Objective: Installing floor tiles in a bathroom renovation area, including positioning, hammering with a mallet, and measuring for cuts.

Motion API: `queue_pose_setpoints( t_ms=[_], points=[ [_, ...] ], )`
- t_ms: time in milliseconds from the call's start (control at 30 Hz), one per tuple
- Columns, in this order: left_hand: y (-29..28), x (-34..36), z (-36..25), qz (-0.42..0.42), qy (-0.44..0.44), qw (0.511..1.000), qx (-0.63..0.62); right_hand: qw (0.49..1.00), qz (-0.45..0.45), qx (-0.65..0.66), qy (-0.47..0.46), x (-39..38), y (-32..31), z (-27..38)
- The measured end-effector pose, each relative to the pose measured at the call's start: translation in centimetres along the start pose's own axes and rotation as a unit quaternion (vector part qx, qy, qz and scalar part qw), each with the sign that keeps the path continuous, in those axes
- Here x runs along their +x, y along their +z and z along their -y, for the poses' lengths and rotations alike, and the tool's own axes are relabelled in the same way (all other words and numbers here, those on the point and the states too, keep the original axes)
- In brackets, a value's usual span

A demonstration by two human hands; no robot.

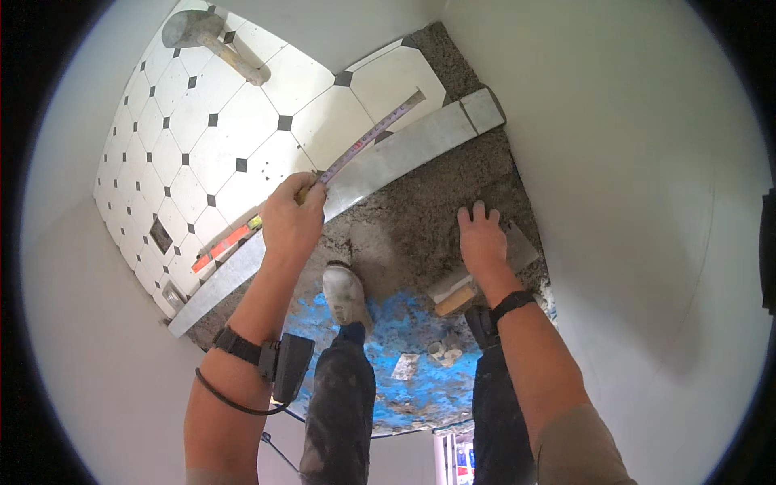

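Grey strip: landmark of this entry; set slantwise, tiled floor along its far side, mortar bed along its near side.
Left hand: mine, over the grey strip; fingers closed round a tape measure, most of its case hidden in my grip.
Blade: lilac, drawn out from my left fist, reaching along the tile side of the grey strip; I cannot tell whether it touches the tiles.
Right hand: mine, on the mortar side of the grey strip; grip wide, back upward, fingers spread; whether I touch what lies below, I cannot tell.
Trowel: pale plate, wooden handle; well apart from the grey strip, partly covered by my right hand.
Mallet: grey head, wooden handle; lying on tiles, well apart from the grey strip.
Orange bar: on tiles, just beside the grey strip.
Shoe: pale, mine; mortar side of the grey strip.
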State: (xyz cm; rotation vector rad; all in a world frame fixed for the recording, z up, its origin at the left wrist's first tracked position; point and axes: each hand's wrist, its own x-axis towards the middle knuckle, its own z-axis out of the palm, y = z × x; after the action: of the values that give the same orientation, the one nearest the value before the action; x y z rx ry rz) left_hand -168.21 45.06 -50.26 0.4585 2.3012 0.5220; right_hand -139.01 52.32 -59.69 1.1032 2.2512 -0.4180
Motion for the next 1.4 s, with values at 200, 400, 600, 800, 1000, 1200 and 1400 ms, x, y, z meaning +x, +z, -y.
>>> queue_pose_setpoints(
  t_ms=[200, 400, 600, 800, 1000, 1200, 1400],
  points=[
    [-1.0, 0.6, 0.8, -0.008, 0.023, 1.000, 0.002, 0.979, 0.090, 0.179, 0.042, 0.0, -0.9, -2.1],
    [-2.9, 0.2, 1.3, -0.006, 0.024, 0.999, -0.030, 0.532, 0.109, 0.809, 0.225, 1.3, -11.1, -3.6],
    [-5.9, -2.5, 2.1, 0.061, -0.071, 0.992, -0.089, 0.359, -0.025, 0.917, 0.172, 8.7, -18.8, 0.2],
    [-5.5, -4.2, 3.0, 0.057, -0.077, 0.983, -0.159, 0.306, -0.119, 0.923, 0.201, 14.3, -19.3, 1.3],
    [-5.6, -4.4, 4.0, 0.056, -0.099, 0.977, -0.181, 0.274, -0.092, 0.929, 0.232, 12.7, -17.4, 0.9],
    [-5.3, -4.6, 3.6, 0.056, -0.118, 0.972, -0.195, 0.920, -0.191, 0.333, 0.078, 13.1, -16.0, 1.3],
    [-5.2, -4.2, 2.6, 0.061, -0.134, 0.964, -0.223, 0.679, -0.137, 0.654, 0.303, 16.4, -14.2, 3.8]
  ],
)
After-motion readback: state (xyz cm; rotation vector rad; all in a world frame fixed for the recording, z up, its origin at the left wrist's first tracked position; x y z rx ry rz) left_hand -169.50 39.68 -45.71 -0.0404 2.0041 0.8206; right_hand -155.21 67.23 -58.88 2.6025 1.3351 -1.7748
